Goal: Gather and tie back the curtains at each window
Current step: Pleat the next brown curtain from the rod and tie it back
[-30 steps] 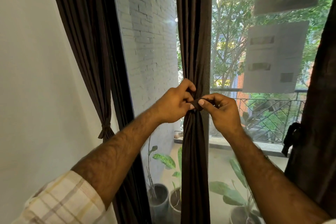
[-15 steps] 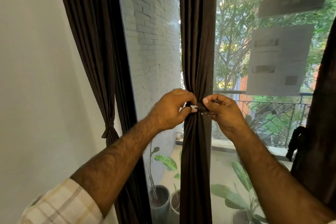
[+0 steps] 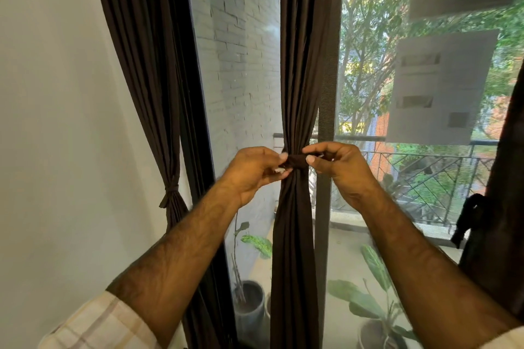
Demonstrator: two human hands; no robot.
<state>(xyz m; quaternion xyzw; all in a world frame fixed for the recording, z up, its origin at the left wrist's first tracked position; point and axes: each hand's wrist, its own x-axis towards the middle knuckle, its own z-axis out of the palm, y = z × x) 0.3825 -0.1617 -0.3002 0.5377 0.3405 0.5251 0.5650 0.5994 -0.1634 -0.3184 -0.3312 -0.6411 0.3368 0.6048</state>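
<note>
A dark brown middle curtain (image 3: 300,71) hangs gathered in front of the window post. A matching tie-back band (image 3: 296,161) is wrapped around it at waist height. My left hand (image 3: 253,171) pinches the band's left end, my right hand (image 3: 337,168) pinches its right end, both pressed against the cloth. The left curtain (image 3: 147,65) hangs by the wall, cinched with a tie (image 3: 170,189). The right curtain (image 3: 504,207) stands at the frame's edge with a dark tie (image 3: 467,215) hanging on it.
A white wall (image 3: 56,122) is on the left. Dark window frame (image 3: 198,136) and glass stand ahead. Beyond the glass are a balcony railing (image 3: 425,178), a white brick wall (image 3: 241,65) and potted plants (image 3: 249,303).
Both hands have drawn slightly apart along the band, showing more of it between them. The view shifted a little, so the curtains sit further right.
</note>
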